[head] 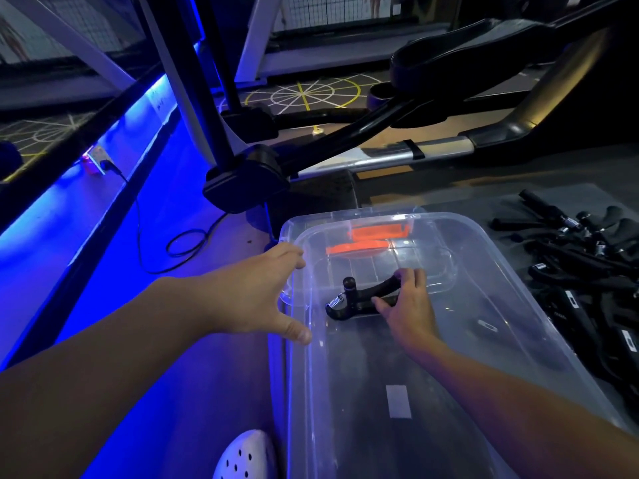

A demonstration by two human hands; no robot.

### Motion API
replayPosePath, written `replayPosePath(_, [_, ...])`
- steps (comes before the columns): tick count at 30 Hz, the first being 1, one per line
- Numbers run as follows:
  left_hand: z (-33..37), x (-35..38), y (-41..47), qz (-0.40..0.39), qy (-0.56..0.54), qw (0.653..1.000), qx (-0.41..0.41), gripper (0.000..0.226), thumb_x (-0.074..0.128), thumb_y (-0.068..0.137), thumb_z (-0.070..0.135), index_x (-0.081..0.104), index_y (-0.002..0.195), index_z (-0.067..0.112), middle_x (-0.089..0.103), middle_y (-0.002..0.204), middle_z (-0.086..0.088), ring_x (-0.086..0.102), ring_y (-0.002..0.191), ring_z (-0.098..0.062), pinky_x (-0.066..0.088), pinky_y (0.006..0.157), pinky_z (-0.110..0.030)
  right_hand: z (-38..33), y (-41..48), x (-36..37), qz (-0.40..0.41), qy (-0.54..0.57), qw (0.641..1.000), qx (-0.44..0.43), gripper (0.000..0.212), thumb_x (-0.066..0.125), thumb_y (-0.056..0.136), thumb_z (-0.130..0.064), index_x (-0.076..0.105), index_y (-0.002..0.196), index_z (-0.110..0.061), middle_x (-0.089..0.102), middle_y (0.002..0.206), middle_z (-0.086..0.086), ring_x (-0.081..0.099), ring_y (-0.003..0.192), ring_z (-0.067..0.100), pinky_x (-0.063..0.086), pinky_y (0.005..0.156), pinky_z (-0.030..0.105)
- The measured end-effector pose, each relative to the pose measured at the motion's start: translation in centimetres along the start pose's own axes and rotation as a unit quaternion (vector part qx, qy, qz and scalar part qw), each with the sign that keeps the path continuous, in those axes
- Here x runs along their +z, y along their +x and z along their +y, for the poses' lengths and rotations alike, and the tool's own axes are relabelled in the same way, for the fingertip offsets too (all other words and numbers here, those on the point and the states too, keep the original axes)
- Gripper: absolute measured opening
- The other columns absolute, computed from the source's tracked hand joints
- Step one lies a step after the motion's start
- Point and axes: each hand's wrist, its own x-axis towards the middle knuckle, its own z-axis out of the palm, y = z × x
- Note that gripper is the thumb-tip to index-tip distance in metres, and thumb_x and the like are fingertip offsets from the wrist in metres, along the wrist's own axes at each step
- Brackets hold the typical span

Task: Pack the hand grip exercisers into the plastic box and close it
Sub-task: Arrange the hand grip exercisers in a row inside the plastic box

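Packing barely begun: the right hand (pixel 408 305) gripped the only black spring-loaded hand grip exerciser (pixel 359 299) low inside the clear plastic box (pixel 484 236), the left hand (pixel 256 292) lay spread open at its left rim, and the pile of black exercisers (pixel 581 257) waited outside, box unclosed.

The plastic box (pixel 501 288) is clear and colourless, with two bright orange clips (pixel 377 233) and a small white label (pixel 398 401) on its bottom. The hand grip exerciser (pixel 359 299) inside is black with a silver spring (pixel 336 301). The pile of exercisers (pixel 581 257) is black too, flecked with silver and white markings. A strip of blue light (pixel 145 108) tints everything on the left, where a black cable (pixel 183 242) loops. Farther off there are wheel patterns (pixel 304 93) in white and yellow lines, and close by a white shoe (pixel 242 458) dotted with dark holes.
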Motion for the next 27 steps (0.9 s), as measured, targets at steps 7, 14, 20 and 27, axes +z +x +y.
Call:
replayPosePath(7, [0.0, 0.0, 0.0, 0.000, 0.004, 1.000, 0.003, 0.107, 0.077, 0.061, 0.065, 0.025, 0.145, 0.023, 0.018, 0.148, 0.021, 0.043, 0.123, -0.008, 0.043, 0.100, -0.035, -0.2, -0.2, -0.4, 0.003, -0.045, 0.999, 0.006, 0.048, 0.078, 0.076, -0.031, 0.045, 0.111, -0.022, 0.038, 0.113, -0.005, 0.058, 0.085, 0.028, 0.050, 0.066, 0.038])
replayPosePath(14, [0.1, -0.1, 0.1, -0.002, 0.013, 1.000, 0.000, 0.106, 0.077, 0.061, 0.065, 0.027, 0.144, 0.022, 0.020, 0.148, 0.018, 0.042, 0.126, -0.011, 0.043, 0.101, -0.038, -0.5, -0.3, -0.8, -0.008, -0.052, 0.999, 0.011, 0.048, 0.077, 0.077, -0.032, 0.045, 0.111, -0.022, 0.038, 0.113, -0.003, 0.059, 0.084, 0.030, 0.050, 0.066, 0.039])
replayPosePath(20, [0.8, -0.6, 0.4, -0.019, 0.044, 0.999, -0.010, 0.106, 0.079, 0.063, 0.060, 0.028, 0.144, 0.015, 0.028, 0.144, 0.009, 0.045, 0.125, -0.016, 0.042, 0.101, -0.036, -1.3, -0.8, -2.0, -0.010, -0.045, 0.999, 0.017, 0.051, 0.077, 0.076, -0.036, 0.045, 0.113, -0.021, 0.039, 0.116, -0.003, 0.061, 0.085, 0.029, 0.044, 0.064, 0.033])
replayPosePath(27, [3.9, -2.4, 1.3, -0.022, 0.105, 0.994, 0.028, 0.082, 0.071, 0.081, 0.047, 0.032, 0.147, 0.018, 0.029, 0.150, 0.004, 0.036, 0.135, -0.016, 0.034, 0.107, -0.029, -5.5, -0.9, -7.1, 0.044, 0.041, 0.997, -0.038, 0.047, 0.075, 0.078, -0.030, 0.048, 0.113, -0.016, 0.041, 0.117, -0.002, 0.058, 0.078, 0.023, 0.049, 0.070, 0.041])
